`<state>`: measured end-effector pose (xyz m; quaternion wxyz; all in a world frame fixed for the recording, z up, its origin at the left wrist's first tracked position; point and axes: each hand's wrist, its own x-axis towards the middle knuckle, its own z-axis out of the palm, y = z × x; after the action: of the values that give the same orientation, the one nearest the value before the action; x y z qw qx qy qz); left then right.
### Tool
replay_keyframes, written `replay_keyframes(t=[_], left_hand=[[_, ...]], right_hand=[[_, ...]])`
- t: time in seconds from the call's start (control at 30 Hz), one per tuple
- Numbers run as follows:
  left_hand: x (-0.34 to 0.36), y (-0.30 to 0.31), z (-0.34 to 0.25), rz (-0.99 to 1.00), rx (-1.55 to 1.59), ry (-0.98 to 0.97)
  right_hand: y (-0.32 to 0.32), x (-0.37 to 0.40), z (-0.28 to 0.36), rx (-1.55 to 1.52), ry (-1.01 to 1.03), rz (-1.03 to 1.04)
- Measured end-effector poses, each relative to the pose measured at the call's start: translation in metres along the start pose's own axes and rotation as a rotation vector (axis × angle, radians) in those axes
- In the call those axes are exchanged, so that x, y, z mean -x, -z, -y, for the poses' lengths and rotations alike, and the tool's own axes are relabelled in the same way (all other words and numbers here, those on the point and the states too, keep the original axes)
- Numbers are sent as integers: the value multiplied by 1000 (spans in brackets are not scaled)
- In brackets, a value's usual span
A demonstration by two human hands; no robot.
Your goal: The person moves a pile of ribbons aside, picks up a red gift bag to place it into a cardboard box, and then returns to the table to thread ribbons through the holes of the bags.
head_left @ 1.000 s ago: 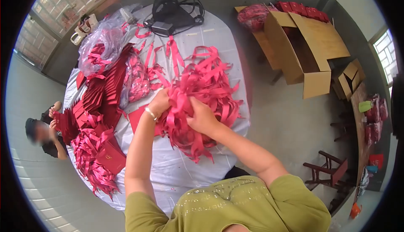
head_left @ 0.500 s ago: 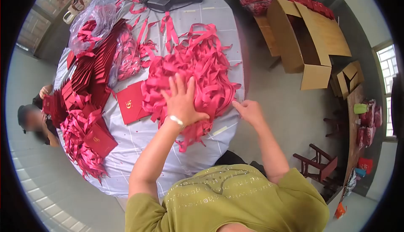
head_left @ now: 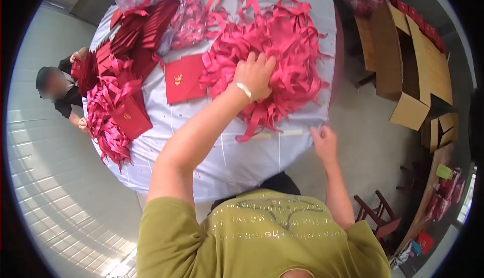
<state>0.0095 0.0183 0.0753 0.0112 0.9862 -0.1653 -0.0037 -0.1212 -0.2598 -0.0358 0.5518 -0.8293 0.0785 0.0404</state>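
A large heap of pink-red ribbons [head_left: 297, 51] lies tangled on the table. My left hand [head_left: 254, 76], with a light bracelet at the wrist, reaches into its near side, fingers curled down around ribbons. Left of the heap lies a flat red card folder [head_left: 184, 81] with a gold emblem, partly covered by ribbon ends. My right hand [head_left: 325, 139] is at the table's right edge, thumb and fingertips pinched together; I cannot tell what is between them.
On the left of the white-covered table [head_left: 217, 172] lie rows of red folders [head_left: 131, 33], another ribbon pile [head_left: 108, 121] and plastic bags of ribbons [head_left: 186, 23]. A person in black [head_left: 68, 84] handles folders there. Cardboard boxes [head_left: 403, 71] and a wooden stool [head_left: 378, 215] stand right.
My left hand has gone from spread flat over the heap to curled into the ribbons. My right hand stays pinched near the table edge. The camera view has shifted.
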Motion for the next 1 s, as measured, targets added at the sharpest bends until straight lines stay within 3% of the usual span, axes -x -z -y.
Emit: replay_keyframes(t=[0.07, 0.2, 0.27, 0.33, 0.47, 0.5, 0.53, 0.57, 0.6, 0.63, 0.73, 0.8, 0.83, 1.0], left_hand=[[-5, -9, 8, -36, 57, 1], [-23, -11, 22, -189, 1, -31], [-33, -13, 29, -150, -15, 7], [-38, -15, 32, -148, -2, -16], [-27, -17, 34, -256, 78, -76], [-22, -16, 33, -313, 80, -95], [-17, -16, 30, -296, 101, -91], [-9, -5, 24, -194, 27, -43], [-5, -12, 21, -227, -91, -8], [4, -7, 15, -238, -127, 49], [49, 32, -5, -305, 146, 117], [88, 14, -22, -491, 216, 156], [121, 15, -24, -476, 336, 133], [300, -44, -12, -279, 366, 386]], right_hand=[[14, 1, 0, -151, -34, 24], [33, 15, -8, -177, -59, 22], [33, 21, -11, -162, -30, -8], [31, 28, -16, -302, -129, 12], [32, 24, -15, -269, -125, 90], [35, 26, -1, 10, -116, 65], [34, 25, 15, 286, -87, 54], [27, 23, 30, 352, 112, -72], [20, 20, 47, 401, 311, -203], [14, 13, 66, 363, 380, -156], [-17, -25, 119, 293, 562, 0], [-46, -52, 159, 387, 747, 59], [-62, -73, 168, 412, 860, 65], [-136, -128, 220, 663, 578, 230]])
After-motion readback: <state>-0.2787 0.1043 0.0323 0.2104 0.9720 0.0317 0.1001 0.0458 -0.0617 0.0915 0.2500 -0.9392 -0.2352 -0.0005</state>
